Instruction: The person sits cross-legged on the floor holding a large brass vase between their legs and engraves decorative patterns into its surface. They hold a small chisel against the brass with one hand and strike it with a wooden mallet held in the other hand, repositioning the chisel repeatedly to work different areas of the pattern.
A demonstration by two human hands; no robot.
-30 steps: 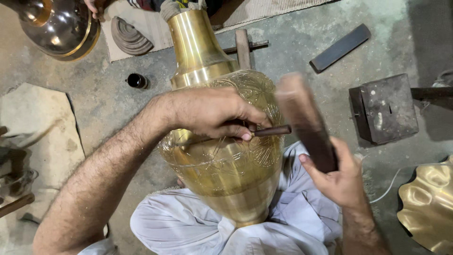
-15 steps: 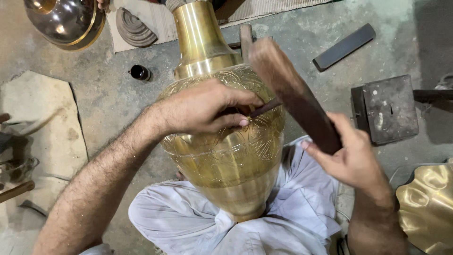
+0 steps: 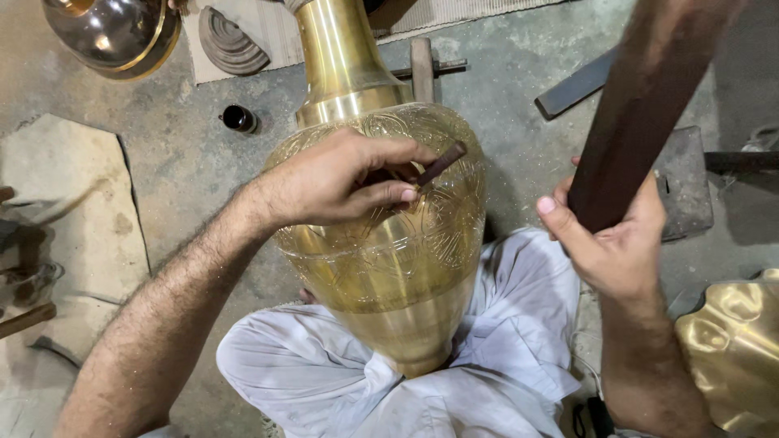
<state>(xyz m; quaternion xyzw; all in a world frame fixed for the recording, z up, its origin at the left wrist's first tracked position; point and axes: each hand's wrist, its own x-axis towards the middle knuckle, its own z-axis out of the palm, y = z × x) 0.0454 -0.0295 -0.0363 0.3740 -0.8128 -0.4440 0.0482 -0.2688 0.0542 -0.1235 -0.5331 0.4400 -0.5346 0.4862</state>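
At the far left a pale, flat slab (image 3: 69, 211) lies on the grey floor (image 3: 195, 154); above it, at the top edge, sits a shiny round metal bowl (image 3: 114, 32), and a small dark cap (image 3: 239, 118) rests on the floor just beside the vase's shoulder; the left hand (image 3: 341, 178) lies on the upper belly of the brass vase (image 3: 389, 268), its fingers curled tight around a thin dark chisel (image 3: 442, 163) whose tip is hidden under the fingers against the engraved metal; the vase lies tilted across the lap, its belly resting on white cloth (image 3: 503, 324), its long neck pointing away toward the top of the view; behind the neck a small hammer (image 3: 422, 66) lies on the floor; further right the right hand (image 3: 617, 243) is closed around the lower end of a long dark wooden bat (image 3: 645, 105), raised well above the chisel and apart from it; a dark flat bar (image 3: 572, 89) and a square metal block (image 3: 686, 186) lie on the floor behind the bat; at the lower right edge sits a wavy-rimmed brass dish (image 3: 730, 349).
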